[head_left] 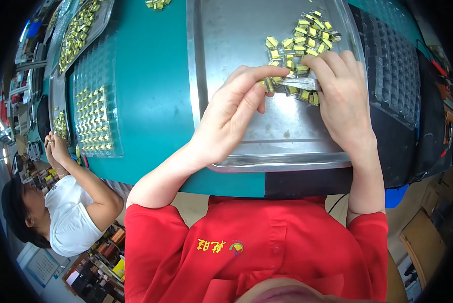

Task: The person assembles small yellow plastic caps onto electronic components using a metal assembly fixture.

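My left hand (227, 113) pinches a small yellow-taped transformer (267, 86) between thumb and forefinger, over a shallow metal tray (236, 43). In my right hand (345, 103) is a pointed metal tool, seemingly tweezers (301, 83), its tip reaching left to the held piece. Whether the tip touches it is hard to make out. Behind and between my hands lies a loose pile of similar yellow-taped transformers (311, 34) with silvery metal sides. Some of the pile is covered by my right fingers.
Clear plastic trays with pockets (395, 68) lie right of the metal tray. On the green table (151, 91), a plastic tray (93, 126) holds rows of yellow parts. Further left, another metal tray (97, 38) carries many more. A co-worker in white (80, 217) handles parts there.
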`<action>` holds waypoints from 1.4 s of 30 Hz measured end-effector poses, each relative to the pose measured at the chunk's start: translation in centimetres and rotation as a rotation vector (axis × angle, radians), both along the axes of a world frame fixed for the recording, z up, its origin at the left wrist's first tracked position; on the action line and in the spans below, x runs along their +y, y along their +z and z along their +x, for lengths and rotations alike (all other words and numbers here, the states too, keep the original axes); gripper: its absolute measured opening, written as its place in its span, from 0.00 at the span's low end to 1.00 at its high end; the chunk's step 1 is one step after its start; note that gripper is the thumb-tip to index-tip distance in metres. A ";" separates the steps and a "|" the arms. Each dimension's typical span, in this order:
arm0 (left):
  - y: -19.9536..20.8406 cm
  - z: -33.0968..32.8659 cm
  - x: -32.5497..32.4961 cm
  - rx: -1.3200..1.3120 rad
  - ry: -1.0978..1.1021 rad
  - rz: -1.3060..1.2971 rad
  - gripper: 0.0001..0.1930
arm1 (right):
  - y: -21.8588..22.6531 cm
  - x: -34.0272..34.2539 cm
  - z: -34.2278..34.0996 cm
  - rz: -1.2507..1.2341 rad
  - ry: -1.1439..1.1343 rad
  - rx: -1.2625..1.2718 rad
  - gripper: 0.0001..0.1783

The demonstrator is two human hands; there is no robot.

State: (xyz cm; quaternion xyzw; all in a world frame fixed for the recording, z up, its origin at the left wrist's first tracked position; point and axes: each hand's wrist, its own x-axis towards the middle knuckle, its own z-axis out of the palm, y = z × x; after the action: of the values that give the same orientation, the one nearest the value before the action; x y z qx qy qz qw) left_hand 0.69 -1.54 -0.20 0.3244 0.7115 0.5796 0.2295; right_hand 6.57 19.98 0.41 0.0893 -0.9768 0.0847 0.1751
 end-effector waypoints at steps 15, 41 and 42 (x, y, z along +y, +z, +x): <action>0.4 1.0 0.4 -0.032 0.077 -0.007 0.13 | 0.2 -1.0 0.5 0.006 -0.035 -0.013 0.24; 0.2 1.3 0.2 0.094 0.090 0.012 0.14 | -0.1 -1.3 0.2 0.013 0.000 0.005 0.18; 0.2 1.3 0.2 0.096 0.094 0.017 0.14 | -0.1 -1.3 0.2 -0.004 0.008 -0.005 0.18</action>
State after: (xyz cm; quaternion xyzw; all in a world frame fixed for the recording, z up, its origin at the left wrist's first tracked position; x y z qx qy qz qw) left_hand 2.01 -1.31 0.00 0.3201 0.7311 0.5795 0.1650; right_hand 6.73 18.68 0.28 0.0928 -0.9767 0.0875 0.1726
